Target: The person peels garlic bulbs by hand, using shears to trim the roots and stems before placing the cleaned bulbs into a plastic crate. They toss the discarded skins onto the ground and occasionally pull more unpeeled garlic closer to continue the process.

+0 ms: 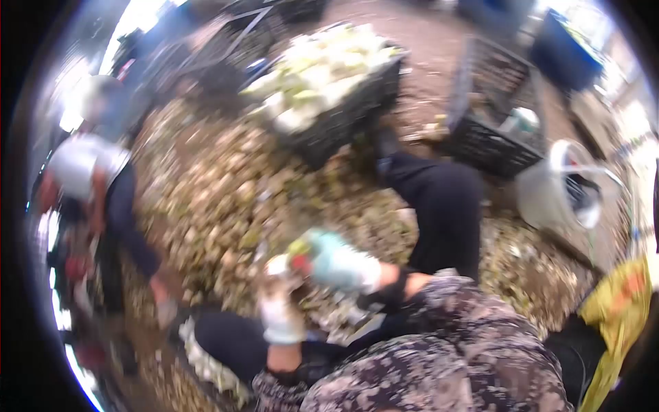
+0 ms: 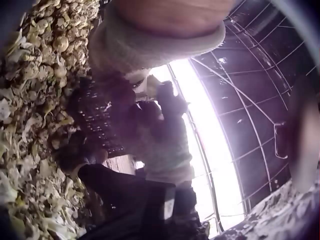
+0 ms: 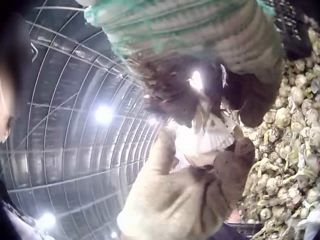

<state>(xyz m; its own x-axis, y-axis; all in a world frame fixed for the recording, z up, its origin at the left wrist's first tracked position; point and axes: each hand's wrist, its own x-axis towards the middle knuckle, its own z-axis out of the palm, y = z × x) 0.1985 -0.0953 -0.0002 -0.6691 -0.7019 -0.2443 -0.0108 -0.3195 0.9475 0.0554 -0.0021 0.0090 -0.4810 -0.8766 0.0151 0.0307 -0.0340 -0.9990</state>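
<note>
Knit cotton gloves, both soiled dark at the fingertips. Left hand [image 1: 281, 312], in a whitish glove, has its fingers curled round a pale leafy vegetable head [image 3: 202, 137]; the right wrist view shows the ribbed white leaf base sitting between glove fingers. Right hand [image 1: 336, 264], in a teal-banded glove, closes over the same head from the 1 o'clock side, fingertips curled onto its top. Whether it also holds a knife or trimming tool I cannot tell; a small red spot sits near the thumb in the head view, too blurred to name.

The head is held in the air just above the person's lap, between the knees, at about 6 o'clock in the head view.

Surroundings: a heap of trimmed leaves and stubs [image 1: 226, 192] spreads from 9 to 12 o'clock. A black crate [image 1: 343, 117] heaped with pale trimmed heads stands at 12 o'clock, an empty black crate [image 1: 491, 130] at 2 o'clock, a white bucket [image 1: 556, 189] on its side at 3 o'clock. Another person [image 1: 103, 185] works at 9 o'clock.

Risks, as I judge them:
- Muddy glove tips could slip on the wet leaf base, dropping the head into the waste heap.
- If a blade is in play, the left fingers lie close to the working point.
- Tearing too hard could strip good leaves.
</note>
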